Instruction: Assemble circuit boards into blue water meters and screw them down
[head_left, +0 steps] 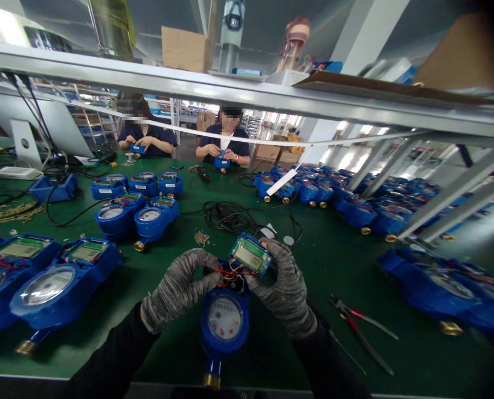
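A blue water meter (224, 318) with a round dial and a brass end lies on the green table in front of me. My right hand (282, 288), in a grey knitted glove, grips a small circuit board with an LCD (250, 255), tilted above the meter's open housing. Red and yellow wires (231, 275) run between the board and the housing. My left hand (184, 288), gloved alike, has thumb and forefinger pinched at these wires by the housing's left edge. Its fingertips partly hide what they hold.
Red-handled pliers (365, 327) and a thin screwdriver lie to the right. Several meters (64, 277) stand left, more (433, 288) right. Small screws (201, 238) and black cables (226, 216) lie beyond my hands. Two people work across the table under a metal shelf (247, 86).
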A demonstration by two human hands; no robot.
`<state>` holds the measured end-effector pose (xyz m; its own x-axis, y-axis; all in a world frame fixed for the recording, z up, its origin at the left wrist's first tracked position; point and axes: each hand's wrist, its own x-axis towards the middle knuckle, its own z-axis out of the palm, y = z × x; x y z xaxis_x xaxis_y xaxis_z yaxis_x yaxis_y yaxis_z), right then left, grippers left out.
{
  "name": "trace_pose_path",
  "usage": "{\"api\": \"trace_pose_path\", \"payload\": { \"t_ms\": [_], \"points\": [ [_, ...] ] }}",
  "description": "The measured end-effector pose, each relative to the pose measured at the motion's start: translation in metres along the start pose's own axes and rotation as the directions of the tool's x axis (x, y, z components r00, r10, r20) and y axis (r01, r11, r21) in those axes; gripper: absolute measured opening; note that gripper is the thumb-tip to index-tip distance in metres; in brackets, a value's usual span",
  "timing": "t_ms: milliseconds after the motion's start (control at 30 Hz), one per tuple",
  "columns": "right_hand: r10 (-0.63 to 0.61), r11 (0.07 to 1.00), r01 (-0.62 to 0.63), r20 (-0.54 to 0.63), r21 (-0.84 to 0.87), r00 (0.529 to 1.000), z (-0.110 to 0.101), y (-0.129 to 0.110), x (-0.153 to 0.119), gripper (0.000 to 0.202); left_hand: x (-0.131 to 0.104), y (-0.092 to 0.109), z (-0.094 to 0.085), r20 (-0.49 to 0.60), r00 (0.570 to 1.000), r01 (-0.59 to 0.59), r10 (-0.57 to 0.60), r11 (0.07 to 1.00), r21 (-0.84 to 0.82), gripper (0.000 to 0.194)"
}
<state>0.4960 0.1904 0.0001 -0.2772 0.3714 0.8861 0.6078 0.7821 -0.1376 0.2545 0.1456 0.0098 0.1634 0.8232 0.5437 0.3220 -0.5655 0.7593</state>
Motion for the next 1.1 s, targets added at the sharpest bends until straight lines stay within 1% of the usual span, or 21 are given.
{"api": "trace_pose_path", "payload": {
  "t_ms": [33, 67, 100, 133, 167, 200, 267, 333, 367, 400, 433, 500, 567, 600, 667, 767, 833, 933, 1033, 1100],
  "points": [
    [-0.014, 1.000, 0.014, -0.012, -0.006, 1.000, 0.000, -0.001, 0.000, 0.065, -0.002, 0.004, 0.001, -0.062, 0.990, -0.115, 0.126, 0.981, 0.154, 0.006],
    [-0.028, 1.000, 0.028, -0.026, -0.010, 0.999, 0.000, -0.003, 0.000, 0.065, -0.003, 0.008, 0.003, -0.098, 0.962, -0.215, 0.255, 0.928, 0.305, 0.008],
    [-0.040, 0.999, 0.040, -0.040, -0.012, 0.998, 0.000, -0.005, -0.001, 0.067, -0.005, 0.011, 0.006, -0.109, 0.922, -0.293, 0.372, 0.853, 0.431, 0.012],
    [-0.046, 0.999, 0.046, -0.050, -0.010, 0.998, 0.001, -0.007, -0.001, 0.068, -0.007, 0.014, 0.008, -0.100, 0.883, -0.345, 0.458, 0.779, 0.523, 0.015],
    [-0.047, 0.999, 0.047, -0.054, -0.007, 0.997, 0.002, -0.008, -0.002, 0.069, -0.010, 0.017, 0.011, -0.083, 0.856, -0.376, 0.511, 0.724, 0.578, 0.017],
    [-0.044, 0.999, 0.044, -0.056, -0.004, 0.997, 0.002, -0.010, -0.003, 0.069, -0.012, 0.018, 0.013, -0.074, 0.844, -0.384, 0.531, 0.694, 0.610, 0.018],
    [-0.035, 0.999, 0.035, -0.065, -0.006, 0.997, 0.004, -0.014, -0.004, 0.070, -0.015, 0.018, 0.017, -0.117, 0.845, -0.335, 0.522, 0.687, 0.645, 0.018],
    [-0.021, 1.000, 0.019, -0.074, -0.025, 0.997, 0.004, -0.017, -0.004, 0.068, -0.016, 0.016, 0.019, -0.204, 0.845, -0.255, 0.495, 0.707, 0.659, 0.019],
    [-0.016, 0.999, 0.012, -0.082, -0.043, 0.996, 0.003, -0.018, -0.004, 0.067, -0.015, 0.016, 0.018, -0.231, 0.844, -0.231, 0.484, 0.717, 0.657, 0.020],
    [-0.013, 0.998, 0.008, -0.091, -0.064, 0.996, 0.002, -0.019, -0.003, 0.066, -0.014, 0.016, 0.017, -0.234, 0.846, -0.230, 0.479, 0.724, 0.650, 0.023],
    [-0.013, 0.996, 0.005, -0.093, -0.085, 0.996, 0.001, -0.021, -0.002, 0.065, -0.011, 0.017, 0.016, -0.208, 0.854, -0.250, 0.477, 0.727, 0.640, 0.026],
    [-0.017, 0.993, 0.006, -0.097, -0.115, 0.995, -0.001, -0.023, 0.000, 0.065, -0.006, 0.021, 0.013, -0.102, 0.876, -0.310, 0.471, 0.713, 0.629, 0.029],
    [-0.023, 0.993, 0.012, -0.094, -0.120, 0.995, -0.003, -0.025, 0.002, 0.065, -0.002, 0.025, 0.012, -0.018, 0.884, -0.351, 0.467, 0.689, 0.634, 0.023],
    [-0.023, 0.993, 0.012, -0.093, -0.121, 0.995, -0.004, -0.026, 0.002, 0.065, -0.001, 0.027, 0.012, -0.004, 0.886, -0.354, 0.463, 0.684, 0.637, 0.018],
    [-0.030, 0.993, 0.018, -0.097, -0.120, 0.995, -0.005, -0.029, 0.002, 0.066, 0.000, 0.028, 0.014, 0.005, 0.898, -0.341, 0.439, 0.691, 0.637, 0.013],
    [-0.034, 0.996, 0.026, -0.092, -0.091, 0.995, -0.005, -0.032, 0.001, 0.066, -0.002, 0.029, 0.017, 0.037, 0.915, -0.330, 0.403, 0.688, 0.646, 0.018],
    [-0.043, 0.997, 0.036, -0.092, -0.073, 0.995, -0.006, -0.033, 0.000, 0.067, -0.003, 0.031, 0.015, 0.046, 0.914, -0.335, 0.403, 0.684, 0.648, 0.014],
    [-0.034, 0.994, 0.023, -0.104, -0.104, 0.994, -0.006, -0.034, -0.002, 0.067, -0.002, 0.037, 0.008, 0.021, 0.906, -0.330, 0.422, 0.675, 0.659, 0.006],
    [0.018, 0.986, -0.037, -0.116, -0.160, 0.993, -0.005, -0.035, -0.005, 0.065, -0.004, 0.042, 0.003, 0.026, 0.898, -0.344, 0.438, 0.666, 0.662, 0.008],
    [0.038, 0.980, -0.065, -0.142, -0.189, 0.989, -0.003, -0.037, -0.008, 0.065, -0.009, 0.045, 0.005, 0.044, 0.899, -0.366, 0.435, 0.694, 0.619, 0.007]
  ]
}}
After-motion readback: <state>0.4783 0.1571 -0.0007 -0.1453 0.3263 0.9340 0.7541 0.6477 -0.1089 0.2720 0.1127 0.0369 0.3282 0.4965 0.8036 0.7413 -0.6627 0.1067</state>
